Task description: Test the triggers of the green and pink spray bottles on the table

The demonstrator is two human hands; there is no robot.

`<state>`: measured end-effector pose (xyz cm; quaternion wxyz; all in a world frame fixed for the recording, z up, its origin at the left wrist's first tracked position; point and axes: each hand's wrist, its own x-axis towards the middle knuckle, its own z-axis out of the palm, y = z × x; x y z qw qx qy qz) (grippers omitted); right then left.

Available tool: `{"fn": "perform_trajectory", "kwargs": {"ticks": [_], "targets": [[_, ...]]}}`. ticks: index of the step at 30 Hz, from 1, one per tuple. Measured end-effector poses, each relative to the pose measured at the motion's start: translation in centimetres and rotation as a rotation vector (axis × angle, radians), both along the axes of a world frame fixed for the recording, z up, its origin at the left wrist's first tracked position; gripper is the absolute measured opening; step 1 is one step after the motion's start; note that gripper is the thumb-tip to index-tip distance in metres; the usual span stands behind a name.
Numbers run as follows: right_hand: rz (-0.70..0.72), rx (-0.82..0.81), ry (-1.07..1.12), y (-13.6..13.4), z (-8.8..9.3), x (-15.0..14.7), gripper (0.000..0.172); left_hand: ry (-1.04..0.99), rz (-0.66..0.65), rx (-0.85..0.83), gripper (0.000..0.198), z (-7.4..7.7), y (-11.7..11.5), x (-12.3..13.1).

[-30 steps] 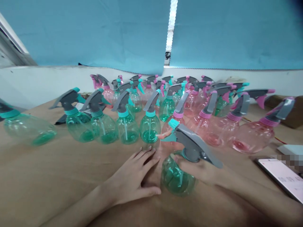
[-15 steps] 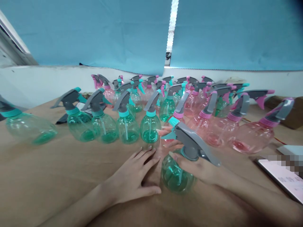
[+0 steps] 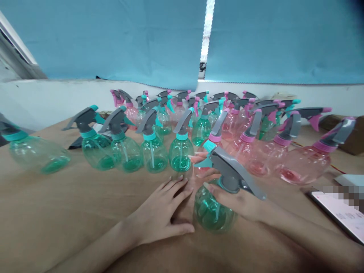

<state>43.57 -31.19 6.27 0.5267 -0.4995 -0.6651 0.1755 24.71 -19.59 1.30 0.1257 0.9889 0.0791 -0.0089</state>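
My right hand (image 3: 241, 201) is wrapped around the neck of a green see-through spray bottle (image 3: 212, 212) with a grey trigger head and turquoise nozzle. This bottle leans, its nozzle toward the upper left. Flat on the table lies my left hand (image 3: 165, 212), fingers spread, just left of that bottle and holding nothing. Beyond my fingertips stands another green spray bottle (image 3: 181, 155), in a row with several more green ones. Pink spray bottles (image 3: 260, 159) continue the row to the right. Part of a pink bottle is hidden behind my right hand and the held bottle.
Several more pink and green spray bottles crowd the back of the wooden table (image 3: 85, 212). A phone (image 3: 339, 212) with a lit screen lies at the right, near a cardboard box (image 3: 348, 136). One green bottle (image 3: 40, 155) stands apart at far left. Blue curtains (image 3: 122, 41) hang behind.
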Motion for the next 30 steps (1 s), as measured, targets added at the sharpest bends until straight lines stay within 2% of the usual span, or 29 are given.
{"fn": "perform_trajectory", "kwargs": {"ticks": [12, 22, 27, 30], "targets": [[-0.042, -0.043, 0.004, -0.06, 0.48, -0.04, 0.043, -0.038, 0.001, -0.021, 0.086, -0.24, 0.13, -0.12], [0.031, -0.131, 0.053, -0.50, 0.27, 0.41, 0.031, 0.018, 0.006, -0.035, 0.084, 0.10, -0.04, 0.16], [-0.010, -0.096, 0.019, -0.54, 0.37, 0.28, 0.021, 0.010, 0.003, -0.033, 0.085, 0.01, -0.06, -0.01], [-0.031, -0.066, -0.010, -0.59, 0.26, 0.33, 0.022, 0.003, 0.002, -0.030, 0.086, -0.07, 0.01, -0.01]]}}
